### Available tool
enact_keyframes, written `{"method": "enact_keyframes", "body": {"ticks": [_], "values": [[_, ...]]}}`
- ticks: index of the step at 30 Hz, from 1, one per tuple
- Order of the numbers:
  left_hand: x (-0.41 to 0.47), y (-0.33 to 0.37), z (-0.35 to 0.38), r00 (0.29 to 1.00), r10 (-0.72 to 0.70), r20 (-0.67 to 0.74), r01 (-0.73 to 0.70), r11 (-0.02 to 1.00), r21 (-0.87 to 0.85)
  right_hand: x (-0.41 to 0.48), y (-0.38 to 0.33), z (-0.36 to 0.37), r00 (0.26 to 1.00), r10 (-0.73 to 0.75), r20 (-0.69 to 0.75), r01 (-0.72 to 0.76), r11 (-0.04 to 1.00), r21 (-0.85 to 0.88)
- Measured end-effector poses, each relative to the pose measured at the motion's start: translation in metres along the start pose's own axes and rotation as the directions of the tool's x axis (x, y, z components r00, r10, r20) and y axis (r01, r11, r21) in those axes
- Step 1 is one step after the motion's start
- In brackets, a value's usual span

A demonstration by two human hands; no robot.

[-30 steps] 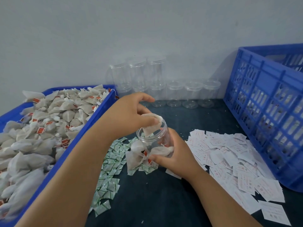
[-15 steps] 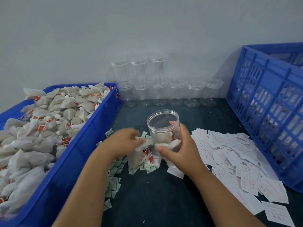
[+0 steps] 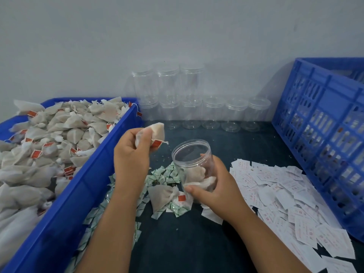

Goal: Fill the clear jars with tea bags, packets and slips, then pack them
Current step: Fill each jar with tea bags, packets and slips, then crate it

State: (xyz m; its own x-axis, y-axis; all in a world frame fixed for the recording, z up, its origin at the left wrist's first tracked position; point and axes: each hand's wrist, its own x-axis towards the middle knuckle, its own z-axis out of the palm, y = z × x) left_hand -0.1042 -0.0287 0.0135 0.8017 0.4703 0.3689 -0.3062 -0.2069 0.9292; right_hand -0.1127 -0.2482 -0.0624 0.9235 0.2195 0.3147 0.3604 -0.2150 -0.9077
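My right hand (image 3: 216,186) grips a clear open jar (image 3: 192,156), tilted toward the left, with a few tea bags lying in its bottom. My left hand (image 3: 132,154) holds a white tea bag with a red tag (image 3: 156,133) raised to the left of the jar's mouth. Another loose tea bag (image 3: 163,195) lies on the dark table below the jar, on top of small green-and-white packets (image 3: 167,174). White printed slips (image 3: 285,190) are spread to the right of the jar.
A blue tray (image 3: 92,174) heaped with tea bags (image 3: 59,134) fills the left side. Several empty clear jars (image 3: 197,107) stand stacked against the back wall. A tall blue slotted crate (image 3: 325,138) stands at the right. More packets trail along the tray's wall.
My left hand dropped from the jar's mouth to the table, took a tea bag from beside the jar and has lifted it up left of the opening. The jar now tilts left.
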Motion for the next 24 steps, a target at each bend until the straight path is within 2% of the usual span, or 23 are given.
{"method": "enact_keyframes", "body": {"ticks": [2, 5, 10, 11, 13, 14, 15, 16, 18, 19, 20, 22, 24], "values": [[-0.006, 0.011, 0.002, 0.996, 0.092, 0.01, -0.091, 0.992, -0.086, 0.0, -0.002, 0.004, 1.0, -0.014, 0.02, 0.014, 1.0, -0.025], [-0.015, 0.015, 0.009, 0.976, 0.177, 0.127, -0.172, 0.984, -0.052, 0.0, -0.005, 0.006, 0.999, -0.041, 0.03, 0.042, 0.998, -0.041], [-0.017, 0.012, 0.012, 0.91, 0.081, 0.406, -0.126, 0.989, 0.084, -0.003, -0.009, 0.002, 0.998, -0.069, 0.013, 0.069, 0.996, -0.052], [-0.017, 0.012, 0.012, 0.912, 0.085, 0.401, -0.117, 0.992, 0.056, -0.003, -0.011, 0.002, 0.998, -0.07, 0.004, 0.071, 0.997, -0.041], [-0.015, 0.011, 0.01, 0.956, 0.074, 0.285, -0.08, 0.997, 0.012, -0.004, -0.016, 0.003, 0.998, -0.067, -0.02, 0.067, 0.998, -0.017], [-0.013, 0.009, 0.007, 0.97, 0.052, 0.239, -0.068, 0.996, 0.059, -0.004, -0.017, 0.002, 0.997, -0.067, -0.033, 0.067, 0.998, -0.011], [-0.011, 0.005, 0.001, 0.967, 0.013, 0.254, -0.056, 0.985, 0.161, -0.003, -0.017, 0.001, 0.996, -0.071, -0.045, 0.071, 0.997, -0.008], [-0.008, 0.0, -0.006, 0.937, -0.052, 0.346, -0.065, 0.946, 0.317, -0.003, -0.016, 0.0, 0.996, -0.075, -0.055, 0.075, 0.997, -0.005], [-0.007, -0.013, -0.018, 0.777, -0.304, 0.551, -0.166, 0.745, 0.646, -0.002, -0.014, -0.002, 0.994, -0.081, -0.069, 0.081, 0.997, 0.003], [-0.008, -0.017, -0.022, 0.694, -0.432, 0.577, -0.219, 0.636, 0.74, -0.002, -0.013, -0.003, 0.994, -0.082, -0.074, 0.083, 0.997, 0.004], [-0.008, -0.019, -0.024, 0.645, -0.512, 0.567, -0.245, 0.564, 0.788, -0.002, -0.013, -0.004, 0.994, -0.081, -0.077, 0.081, 0.997, 0.0], [-0.009, -0.022, -0.025, 0.644, -0.539, 0.543, -0.249, 0.524, 0.815, -0.002, -0.013, -0.004, 0.994, -0.073, -0.083, 0.072, 0.997, -0.011], [-0.008, -0.022, -0.024, 0.69, -0.467, 0.552, -0.243, 0.569, 0.785, -0.003, -0.013, -0.004, 0.994, -0.072, -0.085, 0.07, 0.997, -0.017]]}}
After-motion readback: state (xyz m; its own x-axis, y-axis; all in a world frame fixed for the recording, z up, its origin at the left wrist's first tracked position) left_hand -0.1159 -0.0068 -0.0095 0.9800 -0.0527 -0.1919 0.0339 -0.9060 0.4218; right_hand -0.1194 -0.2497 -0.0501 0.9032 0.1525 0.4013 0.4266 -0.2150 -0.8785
